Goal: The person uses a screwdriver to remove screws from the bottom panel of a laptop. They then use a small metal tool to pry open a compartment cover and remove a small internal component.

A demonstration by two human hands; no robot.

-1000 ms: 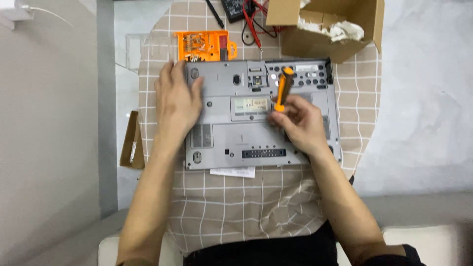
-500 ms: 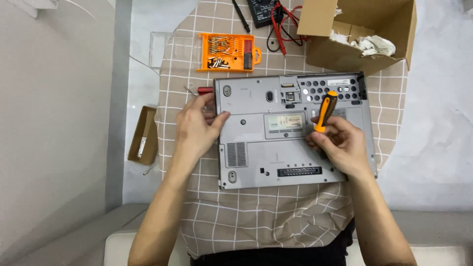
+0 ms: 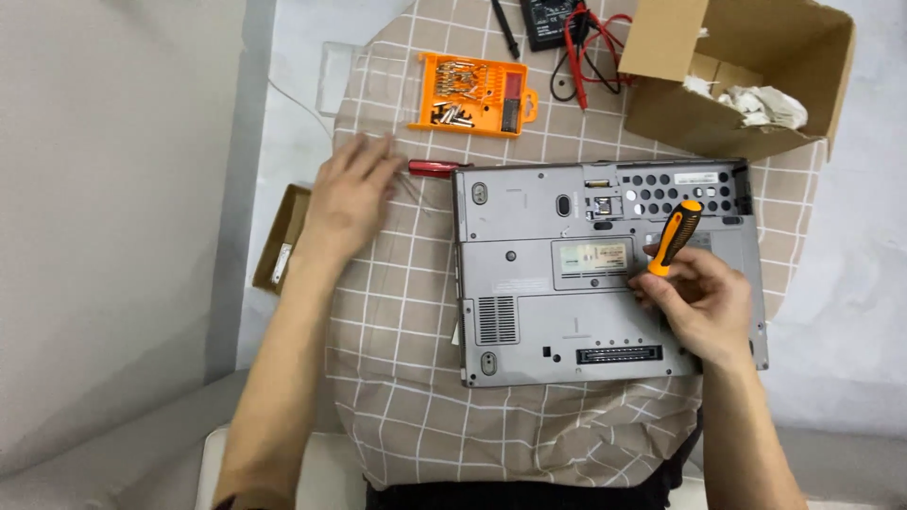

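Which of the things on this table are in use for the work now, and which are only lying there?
In use:
- grey laptop, underside up
- orange screwdriver in the right hand
- red-handled tool by the left hand

Lying about:
- orange bit case
- cardboard box
- meter with leads
- small brown box

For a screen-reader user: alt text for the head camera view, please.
The right hand holds an orange screwdriver upright on an upturned grey laptop, on a checked cloth. The left hand lies open beside a red tool, near an orange bit case.
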